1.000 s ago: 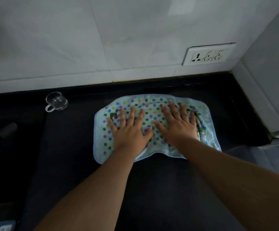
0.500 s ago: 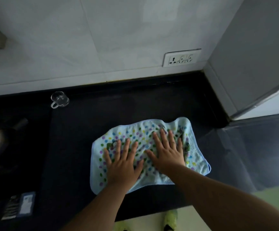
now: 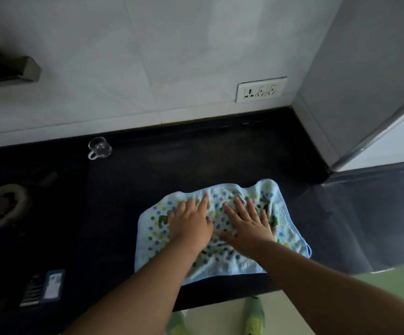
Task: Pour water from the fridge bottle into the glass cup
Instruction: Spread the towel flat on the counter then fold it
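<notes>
Glass cup (image 3: 99, 147) with a small handle stands upright on the black countertop (image 3: 196, 160), close to the white tiled wall (image 3: 147, 56), well apart from both hands and off to their far left. The left hand (image 3: 190, 224) and right hand (image 3: 246, 226) lie palm down, side by side, on a pale blue polka-dot towel (image 3: 222, 257) near the counter's front edge, fingers (image 3: 204, 200) straight, spread and pressing flat, gripping nothing. A white socket plate (image 3: 261, 89) sits on the wall. A stove burner (image 3: 1, 205) is at far left.
</notes>
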A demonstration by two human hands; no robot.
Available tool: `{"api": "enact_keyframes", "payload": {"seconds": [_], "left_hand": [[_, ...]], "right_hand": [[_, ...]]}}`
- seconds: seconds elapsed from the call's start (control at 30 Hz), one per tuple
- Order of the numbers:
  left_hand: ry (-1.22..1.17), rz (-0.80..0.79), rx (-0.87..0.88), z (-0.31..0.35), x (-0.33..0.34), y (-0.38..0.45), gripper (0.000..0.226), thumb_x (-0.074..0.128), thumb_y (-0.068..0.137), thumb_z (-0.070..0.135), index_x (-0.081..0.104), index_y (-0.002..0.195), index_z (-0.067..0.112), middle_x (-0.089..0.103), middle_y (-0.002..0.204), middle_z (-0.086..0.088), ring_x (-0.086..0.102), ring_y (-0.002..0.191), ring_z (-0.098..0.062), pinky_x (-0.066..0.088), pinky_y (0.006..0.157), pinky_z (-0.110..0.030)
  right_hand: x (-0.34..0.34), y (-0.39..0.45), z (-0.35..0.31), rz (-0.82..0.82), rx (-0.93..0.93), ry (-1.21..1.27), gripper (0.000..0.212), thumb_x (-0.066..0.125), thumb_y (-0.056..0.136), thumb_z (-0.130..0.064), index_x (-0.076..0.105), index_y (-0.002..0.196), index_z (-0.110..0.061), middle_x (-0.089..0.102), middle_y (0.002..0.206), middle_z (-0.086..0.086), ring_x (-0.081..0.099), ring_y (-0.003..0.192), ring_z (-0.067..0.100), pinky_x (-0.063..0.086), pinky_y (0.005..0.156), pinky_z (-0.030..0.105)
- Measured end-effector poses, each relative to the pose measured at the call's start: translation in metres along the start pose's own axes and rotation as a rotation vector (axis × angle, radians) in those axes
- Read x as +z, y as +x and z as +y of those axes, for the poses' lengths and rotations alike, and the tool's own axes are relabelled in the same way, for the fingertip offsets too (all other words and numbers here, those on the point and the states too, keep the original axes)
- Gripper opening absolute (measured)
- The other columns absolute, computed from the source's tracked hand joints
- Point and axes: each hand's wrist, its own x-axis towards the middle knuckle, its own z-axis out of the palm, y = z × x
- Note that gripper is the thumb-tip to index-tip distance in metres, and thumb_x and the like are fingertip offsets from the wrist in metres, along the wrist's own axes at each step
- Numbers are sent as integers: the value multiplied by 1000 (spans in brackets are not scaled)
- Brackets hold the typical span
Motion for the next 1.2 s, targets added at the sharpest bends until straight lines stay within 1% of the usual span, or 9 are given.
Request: {"api": "enact_keyframes", "payload": {"seconds": [0.13,0.3,0.43,0.57,0.73,0.83,0.93,1.03,1.2], "left_hand": [[-163,-242,2,16,-14,23,94,57,99,44,-10,165,39,-14,175,5,0,162,-25,25,124,-58],[-50,-261,-113,22,-24,33,84,57,97,53,13,165,34,36,161,-3,36,145,-32,41,108,-56],[23,-144,-23,34,-32,21,38,46,100,54,59,127,31,61,134,1,51,129,-27,36,105,-50],[-373,-75,15,49,-70,5,25,55,97,41,40,85,25,61,98,-1,61,92,-29,45,74,-39],[-542,49,105,55,-142,-20,22,62,92,29,50,109,21,64,102,1,66,94,-24,57,84,-44],[-792,101,79,55,-182,-38,29,66,92,29,52,118,25,63,105,6,67,96,-15,59,86,-41],[-971,174,124,56,-220,-57,29,69,95,29,52,119,28,65,108,5,68,99,-13,59,80,-33],[-1094,244,173,56,-254,-75,31,71,94,29,53,118,32,69,110,6,71,102,-13,60,88,-40],[-1149,385,240,51,-299,-100,31,72,94,24,54,117,33,76,104,6,76,91,-8,62,91,-41]], "right_hand": [[-13,-4,-4,37,9,55,82,49,97,-62,4,163,-45,-21,170,-11,-24,156,18,-7,127,48],[-12,-19,-5,70,12,157,74,50,101,-52,14,164,-38,-15,172,-10,-20,157,16,-2,129,43],[-17,-32,-2,64,68,261,70,52,101,-49,21,163,-38,-3,173,-12,-8,159,16,14,127,44],[-33,-46,-5,135,98,423,62,57,99,-45,35,157,-39,29,167,-7,37,148,26,42,114,48],[-72,-67,-21,257,80,662,55,56,101,-42,41,154,-37,43,154,-5,59,118,18,50,101,37],[-101,-82,-31,312,95,787,63,55,96,-59,39,154,-41,40,156,-6,46,137,21,41,113,43],[-124,-88,-35,314,155,950,94,49,73,-91,38,154,-45,44,155,-6,42,145,25,39,116,52],[-149,-101,-42,253,182,1144,100,52,79,-87,27,161,-35,36,163,-1,41,146,26,36,118,46],[-188,-120,-46,92,148,1417,86,56,83,-82,43,148,-28,66,121,0,69,115,26,49,109,46]]}}
